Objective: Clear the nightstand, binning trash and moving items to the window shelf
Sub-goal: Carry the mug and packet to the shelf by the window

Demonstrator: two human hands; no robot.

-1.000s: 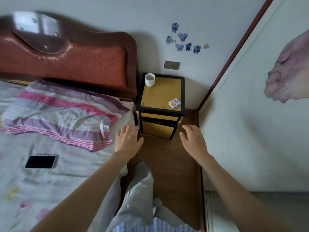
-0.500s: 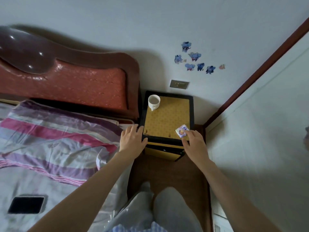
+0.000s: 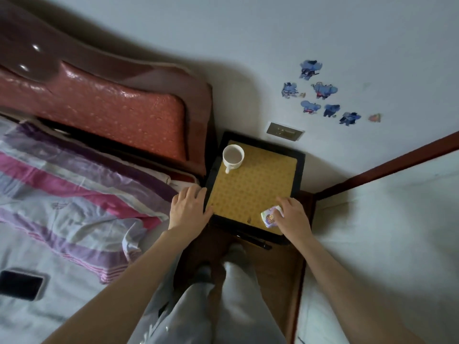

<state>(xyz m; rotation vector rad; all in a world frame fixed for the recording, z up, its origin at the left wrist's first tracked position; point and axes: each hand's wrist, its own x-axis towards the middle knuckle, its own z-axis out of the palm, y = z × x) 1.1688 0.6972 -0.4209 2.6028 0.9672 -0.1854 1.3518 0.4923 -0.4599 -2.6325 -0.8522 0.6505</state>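
The nightstand (image 3: 250,184) has a black frame and a yellow patterned top, and it stands in the corner beside the bed. A white mug (image 3: 233,156) sits at its back left corner. A small purple and white packet (image 3: 270,216) lies at the front right edge. My right hand (image 3: 293,217) covers the packet's right side, fingers curled around it. My left hand (image 3: 190,207) rests flat on the nightstand's front left edge, fingers spread, holding nothing.
The bed with a striped pillow (image 3: 74,189) and a red padded headboard (image 3: 104,110) lies on the left. A dark phone (image 3: 21,284) rests on the sheet. A white wall closes in on the right, with brown floor (image 3: 280,274) under my legs.
I have stepped closer to the nightstand. My right hand went from reaching in the air to closing on the packet. My left hand came to rest on the nightstand's edge.
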